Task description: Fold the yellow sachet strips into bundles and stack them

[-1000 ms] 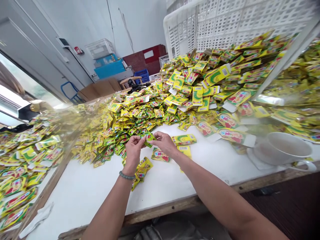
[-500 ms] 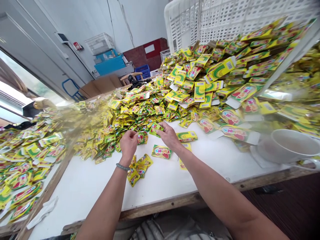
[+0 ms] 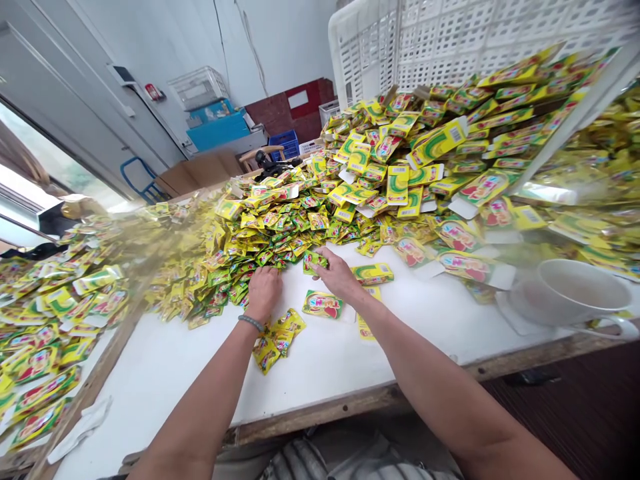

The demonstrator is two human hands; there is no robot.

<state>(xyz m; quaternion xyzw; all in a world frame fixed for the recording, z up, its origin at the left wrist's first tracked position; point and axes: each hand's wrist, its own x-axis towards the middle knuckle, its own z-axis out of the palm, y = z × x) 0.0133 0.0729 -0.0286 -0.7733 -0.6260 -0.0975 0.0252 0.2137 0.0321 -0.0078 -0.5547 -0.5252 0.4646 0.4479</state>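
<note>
A big heap of small yellow-green sachets (image 3: 280, 230) covers the far half of the white table (image 3: 320, 360). My left hand (image 3: 263, 290), with a bead bracelet at the wrist, rests knuckles-up at the heap's near edge, fingers curled down among the sachets. My right hand (image 3: 336, 270) lies beside it with fingers pinched on one small sachet (image 3: 314, 260). A short strip of joined sachets (image 3: 275, 337) lies just under my left wrist. A larger flat packet (image 3: 323, 305) lies below my right hand.
Larger yellow packets and cartons (image 3: 435, 143) pile up at the back right against a white plastic crate (image 3: 450, 40). A white cup (image 3: 575, 293) stands at the right. A glass pane at the left mirrors the heap. Boxes and crates stand by the far wall.
Both hands held one sachet up between them a second ago. They have since dropped forward to the heap's edge, the left hand curling into the pile, the right pinching a sachet.
</note>
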